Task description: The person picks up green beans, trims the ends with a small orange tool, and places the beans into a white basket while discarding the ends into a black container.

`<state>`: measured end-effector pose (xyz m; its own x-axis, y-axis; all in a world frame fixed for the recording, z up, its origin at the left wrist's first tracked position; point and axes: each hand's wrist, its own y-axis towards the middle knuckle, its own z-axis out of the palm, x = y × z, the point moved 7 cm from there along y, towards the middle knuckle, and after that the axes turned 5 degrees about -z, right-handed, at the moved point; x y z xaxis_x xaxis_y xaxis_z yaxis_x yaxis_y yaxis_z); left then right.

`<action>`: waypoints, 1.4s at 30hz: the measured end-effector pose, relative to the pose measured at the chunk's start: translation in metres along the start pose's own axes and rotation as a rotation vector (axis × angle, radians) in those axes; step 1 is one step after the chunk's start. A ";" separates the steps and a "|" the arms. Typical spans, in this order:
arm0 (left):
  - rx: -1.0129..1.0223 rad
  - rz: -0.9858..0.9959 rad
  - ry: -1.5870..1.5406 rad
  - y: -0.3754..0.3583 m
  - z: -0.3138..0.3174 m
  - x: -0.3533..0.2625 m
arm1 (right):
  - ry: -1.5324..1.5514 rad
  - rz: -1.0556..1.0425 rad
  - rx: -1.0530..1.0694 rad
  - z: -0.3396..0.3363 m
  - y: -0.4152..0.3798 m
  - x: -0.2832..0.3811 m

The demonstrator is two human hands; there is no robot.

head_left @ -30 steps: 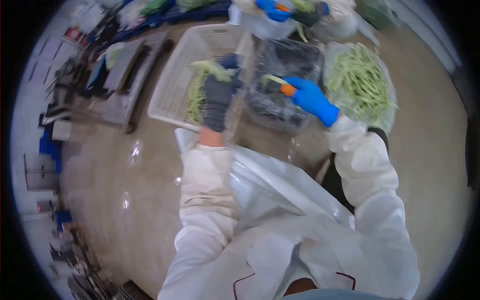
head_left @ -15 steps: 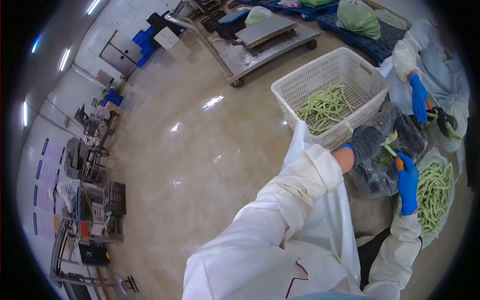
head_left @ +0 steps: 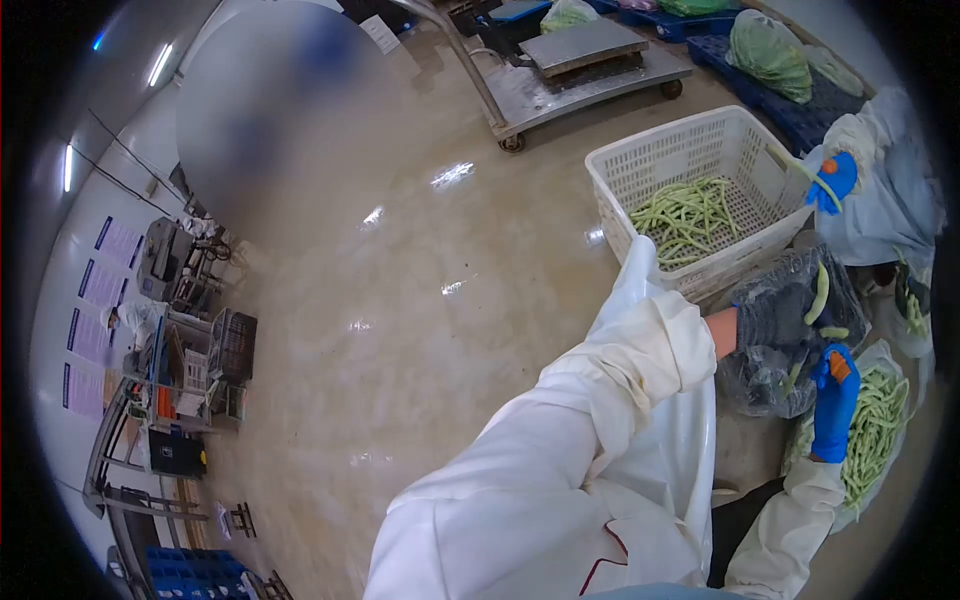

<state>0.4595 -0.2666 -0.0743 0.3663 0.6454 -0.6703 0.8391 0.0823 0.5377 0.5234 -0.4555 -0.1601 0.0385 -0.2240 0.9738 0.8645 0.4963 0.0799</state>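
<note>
While the view sweeps over a wide shiny floor [head_left: 400, 300], the far left shows wall posters [head_left: 100, 290] and cluttered metal racks [head_left: 180, 400], with blue crates [head_left: 190, 575] near the bottom edge. Moving right, a steel platform trolley [head_left: 590, 60] stands at the far side, well apart from the work. Next comes the white slotted basket [head_left: 690, 160], and inside it lies a layer of trimmed green beans [head_left: 690, 215]. Just near of the basket, the person's left hand [head_left: 775, 318], in a dark grey glove, reaches out from a white sleeve [head_left: 620, 370]; its grip is loosely curled over a dark plastic-lined bin [head_left: 770, 380], and whether it holds anything I cannot tell. One loose bean [head_left: 820, 293] shows just beside those fingers, above the bin's dark liner. Further right, the right hand [head_left: 835, 400], blue-gloved, has its grip closed round a small orange-handled tool [head_left: 838, 366], held upright. Behind that hand sits a clear bag of beans [head_left: 880, 430] on the floor, touching the dark bin. At the far right another person's blue-gloved hand [head_left: 835, 180] holds a long bean [head_left: 800, 165] over the basket's corner. Beyond, green bagged produce [head_left: 765, 50] rests on blue pallets [head_left: 800, 110].
</note>
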 end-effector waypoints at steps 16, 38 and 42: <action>-0.175 -0.537 -0.791 0.023 -0.042 0.097 | -1.089 -0.532 -0.213 -0.013 0.010 0.030; 0.616 0.051 0.280 -0.018 0.043 0.040 | -1.488 -0.751 0.296 0.051 -0.016 0.053; 0.550 -0.014 -0.144 0.002 0.018 0.012 | -1.134 -0.669 0.310 0.051 -0.022 0.059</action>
<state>0.4730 -0.2724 -0.0904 0.3728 0.5338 -0.7590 0.9160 -0.3424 0.2091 0.4816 -0.4370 -0.0933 -0.9036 0.2398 0.3550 0.4006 0.7668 0.5016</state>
